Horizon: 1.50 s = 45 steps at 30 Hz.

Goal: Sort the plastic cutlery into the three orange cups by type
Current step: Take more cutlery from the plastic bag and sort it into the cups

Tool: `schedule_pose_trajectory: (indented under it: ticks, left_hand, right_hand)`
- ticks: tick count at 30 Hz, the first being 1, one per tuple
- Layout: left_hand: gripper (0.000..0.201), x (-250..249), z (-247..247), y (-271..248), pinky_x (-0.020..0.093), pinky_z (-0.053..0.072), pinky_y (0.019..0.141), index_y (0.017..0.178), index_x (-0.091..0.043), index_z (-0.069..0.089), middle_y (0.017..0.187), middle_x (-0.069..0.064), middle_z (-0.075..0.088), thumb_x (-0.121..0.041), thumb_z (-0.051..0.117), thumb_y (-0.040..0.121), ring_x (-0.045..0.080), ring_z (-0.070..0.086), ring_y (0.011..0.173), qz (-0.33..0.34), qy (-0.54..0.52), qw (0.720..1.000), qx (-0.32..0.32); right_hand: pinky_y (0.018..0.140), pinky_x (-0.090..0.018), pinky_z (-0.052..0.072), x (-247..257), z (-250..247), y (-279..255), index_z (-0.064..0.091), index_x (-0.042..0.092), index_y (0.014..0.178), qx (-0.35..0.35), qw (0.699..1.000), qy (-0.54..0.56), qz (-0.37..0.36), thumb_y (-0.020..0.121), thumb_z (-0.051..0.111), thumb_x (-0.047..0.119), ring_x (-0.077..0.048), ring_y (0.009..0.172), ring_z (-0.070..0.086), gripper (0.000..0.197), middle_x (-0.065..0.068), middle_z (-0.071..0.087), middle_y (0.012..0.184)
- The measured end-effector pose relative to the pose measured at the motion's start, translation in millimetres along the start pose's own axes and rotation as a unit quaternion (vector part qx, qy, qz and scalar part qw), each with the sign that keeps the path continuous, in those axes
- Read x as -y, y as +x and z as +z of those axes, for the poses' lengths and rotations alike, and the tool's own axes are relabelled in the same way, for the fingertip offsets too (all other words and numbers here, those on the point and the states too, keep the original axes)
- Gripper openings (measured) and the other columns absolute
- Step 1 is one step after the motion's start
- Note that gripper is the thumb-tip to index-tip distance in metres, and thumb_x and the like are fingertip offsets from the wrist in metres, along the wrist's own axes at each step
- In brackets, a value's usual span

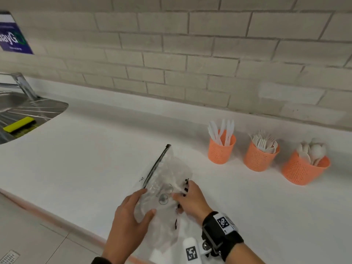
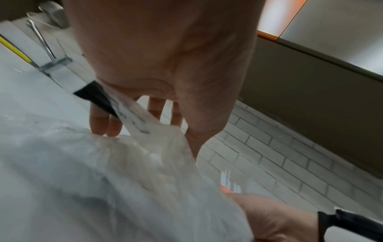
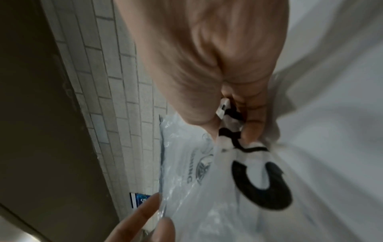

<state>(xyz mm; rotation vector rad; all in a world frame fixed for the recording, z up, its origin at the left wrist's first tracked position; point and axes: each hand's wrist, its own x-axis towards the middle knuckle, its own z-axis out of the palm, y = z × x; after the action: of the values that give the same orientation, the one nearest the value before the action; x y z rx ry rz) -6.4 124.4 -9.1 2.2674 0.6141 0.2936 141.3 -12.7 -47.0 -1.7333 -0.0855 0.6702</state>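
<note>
- Head view: knives, forks, spoons stand sorted in far-right orange cups
- Near desk edge, left hand and right hand both pinch limp, slippery plastic bag; hold its stiffer black-edged rim

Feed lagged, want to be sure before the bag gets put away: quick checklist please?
1. Knives in the left cup: ok.
2. Forks in the middle cup: ok.
3. Spoons in the right cup: ok.
4. Plastic bag empty of cutlery: cannot tell, film is crumpled.
5. Both hands hold the bag, left hand at its side, right hand at the black-printed edge: ok.
6. Loose cutlery on the counter: none visible, ok.
</note>
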Motion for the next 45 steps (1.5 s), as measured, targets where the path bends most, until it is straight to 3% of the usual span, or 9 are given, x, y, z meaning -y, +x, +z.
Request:
schedule_pose_trajectory:
  ticks: [7,11,16,21,26,29,32,35,45]
  left_hand:
    - [0.052,-38,37,-22,0.001,0.040,0.080,0.104,-0.060,0.054,0.104,-0.033,0.059,-0.026,0.081,0.078,-0.018,0.053,0.102,0.080,-0.052,0.993,0.069]
    - [0.053,-69,52,-35,0.000,0.043,0.078,0.113,-0.059,0.054,0.117,-0.033,0.056,-0.031,0.074,0.073,-0.008,0.058,0.098,0.143,-0.089,0.982,0.082]
    - [0.053,-112,65,-58,0.003,0.044,0.080,0.118,-0.055,0.051,0.126,-0.035,0.052,-0.034,0.073,0.075,-0.004,0.059,0.105,0.221,-0.149,0.955,0.128]
    - [0.045,-144,81,-77,0.004,0.042,0.086,0.117,-0.062,0.051,0.129,-0.039,0.049,-0.052,0.069,0.077,-0.010,0.055,0.111,0.276,-0.166,0.922,0.213]
    - [0.074,-165,83,-82,0.013,0.043,0.100,0.139,-0.067,0.022,0.135,-0.033,0.049,-0.074,0.060,0.075,-0.014,0.053,0.113,0.255,-0.103,0.885,0.376]
    - [0.063,-180,77,-62,0.019,0.050,0.098,0.140,-0.053,0.038,0.125,-0.020,0.066,-0.054,0.068,0.084,-0.005,0.066,0.103,0.220,-0.142,0.859,0.439]
    - [0.030,-199,83,-26,0.018,0.053,0.086,0.121,-0.035,0.062,0.096,-0.011,0.076,-0.040,0.065,0.091,0.002,0.068,0.090,0.245,-0.128,0.899,0.340]
    - [0.021,-221,108,14,0.023,0.050,0.087,0.115,-0.024,0.066,0.109,-0.011,0.070,-0.030,0.061,0.096,0.007,0.063,0.097,0.267,-0.108,0.928,0.237]
    - [0.010,-257,157,57,0.016,0.043,0.064,0.089,-0.012,0.076,0.077,0.006,0.070,-0.015,0.067,0.092,0.009,0.055,0.067,0.244,-0.145,0.913,0.292]
  right_hand:
    - [0.060,-0.035,0.055,-26,-87,-44,0.053,0.014,0.112,-0.038,0.999,0.020,-0.019,0.086,0.073,0.008,-0.021,0.068,0.064,0.034,-0.007,0.061,0.111]
    - [0.070,-0.036,0.060,-40,-124,-63,0.053,0.015,0.115,-0.082,0.996,-0.033,-0.018,0.084,0.076,0.018,-0.025,0.090,0.069,0.039,-0.006,0.062,0.118]
    - [0.063,-0.012,0.046,4,-153,-84,0.053,0.021,0.113,-0.250,0.956,-0.076,-0.133,0.099,0.054,0.030,-0.009,0.086,0.063,0.017,0.001,0.060,0.107]
    - [0.056,-0.029,0.051,61,-179,-92,0.053,0.020,0.106,-0.271,0.952,0.003,-0.142,0.091,0.059,0.052,-0.018,0.065,0.065,0.036,-0.005,0.066,0.091]
    - [0.053,-0.028,0.052,57,-213,-97,0.064,0.006,0.098,-0.275,0.954,-0.039,-0.113,0.092,0.066,0.017,-0.018,0.060,0.064,0.013,-0.015,0.071,0.085]
    - [0.055,-0.026,0.054,43,-227,-106,0.067,0.003,0.096,-0.251,0.962,-0.010,-0.104,0.093,0.060,0.004,-0.019,0.066,0.065,0.008,-0.014,0.072,0.082]
    - [0.056,-0.025,0.053,34,-233,-112,0.066,0.004,0.101,-0.227,0.967,0.032,-0.111,0.093,0.061,0.004,-0.016,0.066,0.067,0.009,-0.011,0.075,0.083]
    - [0.057,-0.028,0.052,28,-235,-119,0.066,0.008,0.101,-0.204,0.969,0.060,-0.128,0.094,0.062,0.005,-0.017,0.068,0.066,0.009,-0.007,0.076,0.082]
    - [0.053,-0.026,0.047,33,-239,-127,0.067,0.008,0.100,-0.213,0.965,0.046,-0.143,0.097,0.060,0.019,-0.013,0.058,0.062,0.014,-0.002,0.074,0.080]
